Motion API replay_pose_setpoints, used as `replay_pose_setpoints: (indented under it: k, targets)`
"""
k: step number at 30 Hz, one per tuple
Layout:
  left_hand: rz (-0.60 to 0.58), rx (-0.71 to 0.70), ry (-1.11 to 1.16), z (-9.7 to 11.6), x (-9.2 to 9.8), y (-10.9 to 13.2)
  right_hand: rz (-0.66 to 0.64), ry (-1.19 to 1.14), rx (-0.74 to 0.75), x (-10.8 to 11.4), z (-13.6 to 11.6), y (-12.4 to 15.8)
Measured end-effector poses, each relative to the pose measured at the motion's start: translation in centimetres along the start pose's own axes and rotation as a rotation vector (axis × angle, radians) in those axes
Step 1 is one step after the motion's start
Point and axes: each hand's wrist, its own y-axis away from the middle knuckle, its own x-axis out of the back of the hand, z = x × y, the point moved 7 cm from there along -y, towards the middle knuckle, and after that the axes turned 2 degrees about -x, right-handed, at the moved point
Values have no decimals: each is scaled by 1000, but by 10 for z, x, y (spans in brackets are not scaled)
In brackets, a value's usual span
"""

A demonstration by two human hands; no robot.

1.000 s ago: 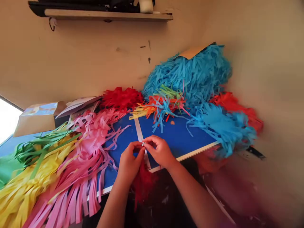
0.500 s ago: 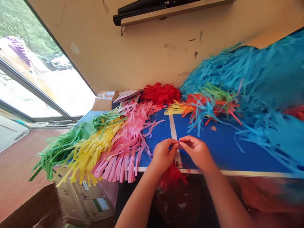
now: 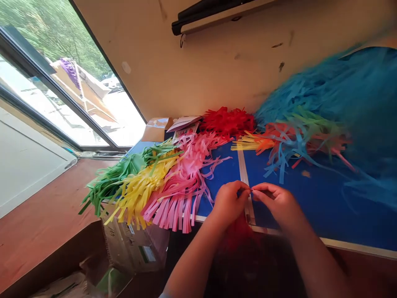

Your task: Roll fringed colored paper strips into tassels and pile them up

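Red paper fringe (image 3: pixel 237 236) hangs blurred below the near edge of the blue surface (image 3: pixel 223 178), under the hands. Along the left of that surface lie green fringe (image 3: pixel 114 178), yellow fringe (image 3: pixel 139 198) and pink fringe (image 3: pixel 182 178), with a cardboard box (image 3: pixel 130 244) on the floor below them and a window (image 3: pixel 77 82) beyond. More red fringe (image 3: pixel 228 122) sits at the far edge. The left hand (image 3: pixel 229 203) and right hand (image 3: pixel 276 203) meet beside a white strip (image 3: pixel 243 165), their fingers (image 3: pixel 245 188) pinched narrowly on a thin strand (image 3: pixel 251 189), too small to make out well. Mixed paper scraps (image 3: pixel 294 145) and a blurred heap of blue fringe (image 3: pixel 335 103) fill the right.
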Motion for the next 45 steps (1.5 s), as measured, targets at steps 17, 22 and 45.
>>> replay_pose_setpoints:
  k: [17,22,45]
  targets:
    - [-114,34,-331,5,-6,2,57,155,-29,5,-5,5]
    - [-116,24,-362,-1,-9,3,87,318,86,-1,-11,-1]
    - [13,-44,-335,10,-4,4,271,401,358,-1,-22,10]
